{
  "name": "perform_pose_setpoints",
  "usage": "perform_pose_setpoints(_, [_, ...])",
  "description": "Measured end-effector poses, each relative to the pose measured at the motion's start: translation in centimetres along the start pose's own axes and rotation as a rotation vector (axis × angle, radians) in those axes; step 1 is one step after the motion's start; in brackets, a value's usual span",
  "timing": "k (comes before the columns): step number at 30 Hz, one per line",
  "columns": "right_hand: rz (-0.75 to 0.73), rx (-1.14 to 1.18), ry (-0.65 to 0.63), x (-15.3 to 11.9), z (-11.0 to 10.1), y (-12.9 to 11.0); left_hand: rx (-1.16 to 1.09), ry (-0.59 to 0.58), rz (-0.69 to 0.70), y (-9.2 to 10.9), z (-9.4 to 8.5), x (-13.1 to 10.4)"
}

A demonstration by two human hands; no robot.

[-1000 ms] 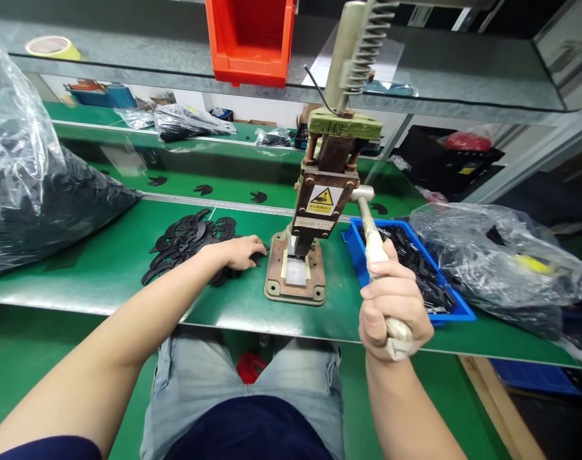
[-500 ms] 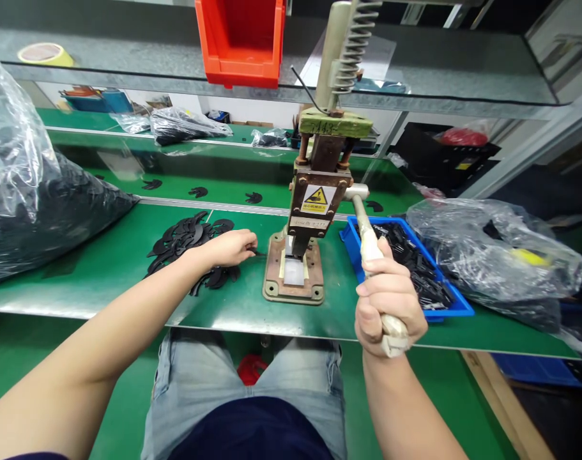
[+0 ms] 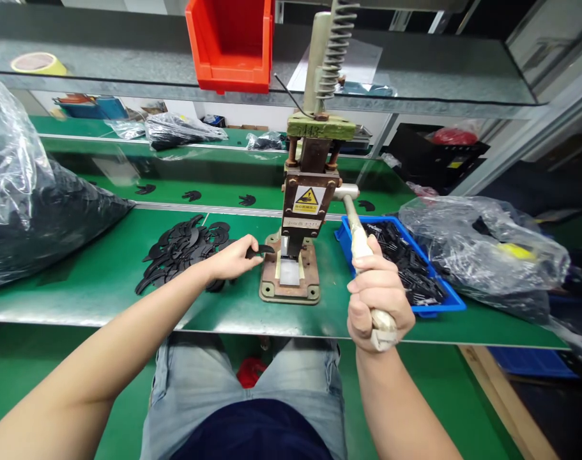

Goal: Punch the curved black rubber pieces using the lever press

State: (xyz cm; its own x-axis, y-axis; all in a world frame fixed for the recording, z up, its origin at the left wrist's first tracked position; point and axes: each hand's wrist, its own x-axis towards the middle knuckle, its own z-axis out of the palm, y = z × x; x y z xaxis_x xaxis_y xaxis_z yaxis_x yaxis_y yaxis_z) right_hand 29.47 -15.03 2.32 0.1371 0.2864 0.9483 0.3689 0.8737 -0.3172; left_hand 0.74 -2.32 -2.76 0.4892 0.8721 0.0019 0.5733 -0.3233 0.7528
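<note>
Between thumb and fingers, my left hand (image 3: 237, 259) pinches a flat black curved part (image 3: 263, 249), whose tip reaches over the left edge of the press base (image 3: 289, 296). Part of it is hidden by the fingers. My right hand (image 3: 381, 297) is wrapped round the taped lever (image 3: 358, 239) of the hand press (image 3: 308, 191), which carries a yellow warning label. Under the ram lies a pale metal plate (image 3: 289, 273). Left of the press, beside my left wrist, a pile of black curved parts (image 3: 180, 246) lies on the green table.
A blue tray (image 3: 451, 305) of small black parts stands right of the press, with a clear plastic bag (image 3: 487, 249) beyond it. A big bag of dark parts (image 3: 46, 217) sits at left. Several black parts lie on the green strip behind. Overhead, a shelf holds an orange bin (image 3: 233, 76).
My left hand has moved right from beside the pile to the press base, bringing the black part with it. My right hand keeps its grip on the lever. The view has shifted slightly.
</note>
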Motion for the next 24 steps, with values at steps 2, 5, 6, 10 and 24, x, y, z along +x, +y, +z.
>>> perform_pose_setpoints(2, [-0.003,0.009,0.001,0.0,0.0,0.0,-0.165,-0.033,0.015,0.2,0.7,0.0])
perform_pose_setpoints(5, [0.001,0.013,0.000,0.0,0.1,0.0,-0.330,0.002,-0.054,0.6,1.8,0.6])
perform_pose_setpoints(6, [0.007,0.011,0.004,-0.1,0.1,0.0,-0.383,0.047,-0.094,0.8,2.1,1.0])
perform_pose_setpoints(10, [0.010,0.009,0.010,-0.1,0.1,-0.1,-0.682,0.131,-0.223,1.5,3.3,2.7])
perform_pose_setpoints(24, [0.005,0.022,0.013,-0.2,0.2,0.1,-0.666,-0.005,-0.303,2.7,5.3,4.9])
